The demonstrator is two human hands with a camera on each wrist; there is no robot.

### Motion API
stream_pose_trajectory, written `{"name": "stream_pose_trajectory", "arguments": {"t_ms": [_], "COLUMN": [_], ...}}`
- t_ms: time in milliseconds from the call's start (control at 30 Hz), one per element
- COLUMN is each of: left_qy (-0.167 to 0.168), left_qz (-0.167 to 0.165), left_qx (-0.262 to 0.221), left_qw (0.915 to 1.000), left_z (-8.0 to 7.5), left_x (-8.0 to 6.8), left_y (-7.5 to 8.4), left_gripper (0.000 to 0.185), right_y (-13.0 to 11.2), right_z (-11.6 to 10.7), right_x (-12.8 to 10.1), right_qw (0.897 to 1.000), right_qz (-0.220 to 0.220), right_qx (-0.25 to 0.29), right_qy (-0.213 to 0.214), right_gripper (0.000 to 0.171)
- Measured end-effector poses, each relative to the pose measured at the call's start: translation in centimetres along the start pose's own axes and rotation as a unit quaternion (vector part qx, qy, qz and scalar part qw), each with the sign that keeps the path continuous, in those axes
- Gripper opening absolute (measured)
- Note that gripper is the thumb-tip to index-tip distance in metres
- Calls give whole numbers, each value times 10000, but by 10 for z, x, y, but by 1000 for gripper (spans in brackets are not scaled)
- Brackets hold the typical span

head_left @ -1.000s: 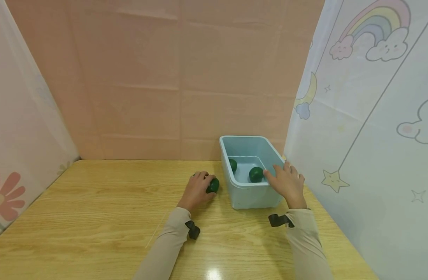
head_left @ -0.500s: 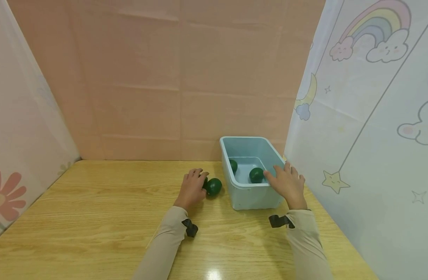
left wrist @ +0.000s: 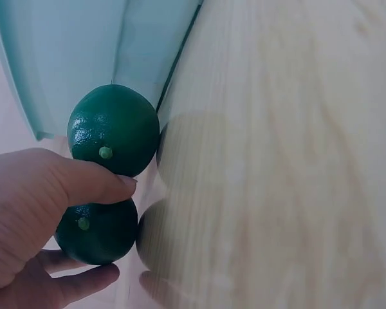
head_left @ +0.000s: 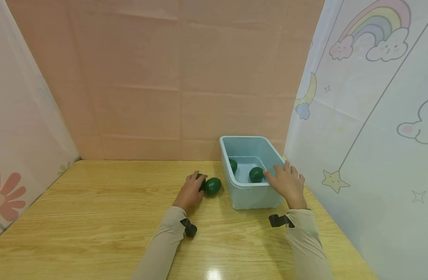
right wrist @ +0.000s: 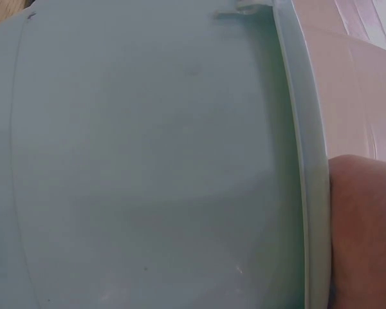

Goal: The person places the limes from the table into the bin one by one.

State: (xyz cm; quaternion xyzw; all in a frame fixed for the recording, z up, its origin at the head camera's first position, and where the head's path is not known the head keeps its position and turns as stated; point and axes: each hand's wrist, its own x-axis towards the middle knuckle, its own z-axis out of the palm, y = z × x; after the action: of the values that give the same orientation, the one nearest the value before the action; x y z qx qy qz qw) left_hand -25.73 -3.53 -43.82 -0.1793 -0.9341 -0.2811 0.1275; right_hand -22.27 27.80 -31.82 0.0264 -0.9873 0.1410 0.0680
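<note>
As we count them, the work stands at an even split: two green fruits are inside the light blue bin (head_left: pixel 257 199) and two are outside it. Within, one inner fruit (head_left: pixel 256 175) sits on the floor near the front wall, and a second one, the half-hidden fruit (head_left: pixel 233 165), shows only in part behind the left wall. Outside, on the wooden table (head_left: pixel 95 210), the loose fruit (head_left: pixel 213 186) lies just beside the bin, untouched by any fingertip we can make out except perhaps the thumb, which reaches close to it. Our left hand (head_left: pixel 190 194) grasps the other one, the held fruit (left wrist: pixel 100 238): in the left wrist view the thumb lies along one side, by the gap between the pair, and the fingers come round the opposite side. We cannot tell how firm this hold is, nor whether the two fruits touch. Our right hand (head_left: pixel 287 185) rests on the bin at its front right corner, fingers spread and relaxed, gripping nothing that we can see; we judge that it steadies the bin. So half the fruits are in and half out, and the pair on the table looks to us like the part in hand. Which way the fruits are being moved, and so which half counts as done, we cannot tell.
</note>
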Motion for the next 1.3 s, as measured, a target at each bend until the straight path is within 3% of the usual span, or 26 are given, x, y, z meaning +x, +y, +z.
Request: {"name": "stream_pose_trajectory", "arguments": {"t_ms": [767, 1300], "left_qy": [119, 300], "left_qz": [-89, 55], "left_qx": [-290, -256], "left_qw": [9995, 9992], "left_z": [-3, -3], "left_x": [0, 1], "left_y": [-1, -4], "left_gripper": [55, 54], "right_y": [1, 0], "right_z": [0, 0], "right_x": [0, -1], "right_qw": [10000, 10000], "right_qz": [0, -30], "right_qx": [-8, -16], "right_qy": [-27, 12], "right_gripper": [71, 70]}}
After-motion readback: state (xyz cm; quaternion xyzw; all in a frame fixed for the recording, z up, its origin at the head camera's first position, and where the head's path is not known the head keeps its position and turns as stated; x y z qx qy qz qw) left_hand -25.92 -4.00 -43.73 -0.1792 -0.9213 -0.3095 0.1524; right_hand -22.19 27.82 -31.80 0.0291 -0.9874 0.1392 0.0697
